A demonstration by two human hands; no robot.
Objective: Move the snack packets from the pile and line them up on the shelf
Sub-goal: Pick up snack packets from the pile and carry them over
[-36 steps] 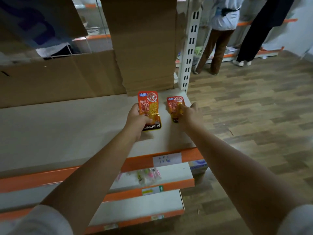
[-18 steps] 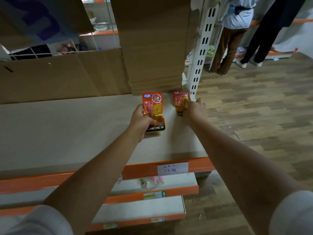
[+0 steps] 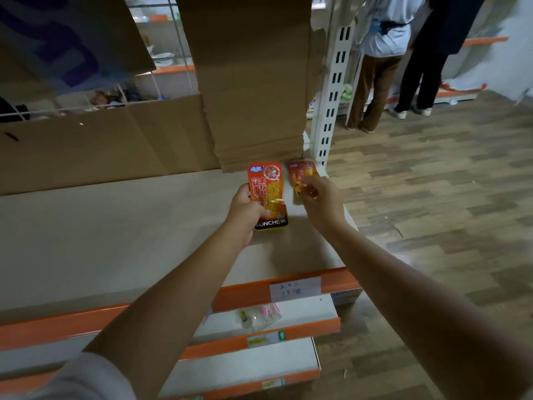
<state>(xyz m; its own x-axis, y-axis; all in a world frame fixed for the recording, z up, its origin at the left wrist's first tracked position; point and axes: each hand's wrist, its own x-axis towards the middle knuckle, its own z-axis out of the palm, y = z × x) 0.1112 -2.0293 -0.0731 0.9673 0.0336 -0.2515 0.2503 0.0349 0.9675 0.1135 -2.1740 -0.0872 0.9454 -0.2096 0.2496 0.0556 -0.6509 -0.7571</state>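
An orange snack packet point(image 3: 268, 192) with a black bottom band is gripped at its left lower side by my left hand point(image 3: 245, 212), above the beige shelf point(image 3: 115, 241). A second, smaller-looking orange packet point(image 3: 301, 174) stands at the shelf's back right corner against the cardboard. My right hand point(image 3: 320, 203) is at that packet's lower edge with fingers curled on it; the lower part of the packet is hidden by the fingers. No pile of packets is in view.
Brown cardboard sheets point(image 3: 248, 82) line the shelf's back. A white slotted upright point(image 3: 331, 90) stands at the right end. Lower shelves with orange edges point(image 3: 259, 342) hold a small clear bag point(image 3: 262, 314). Two people point(image 3: 383, 67) stand on the wooden floor at the far right.
Both hands have moved slightly toward the back of the shelf with their packets. The right packet now stands nearer the cardboard corner. The camera has moved closer.
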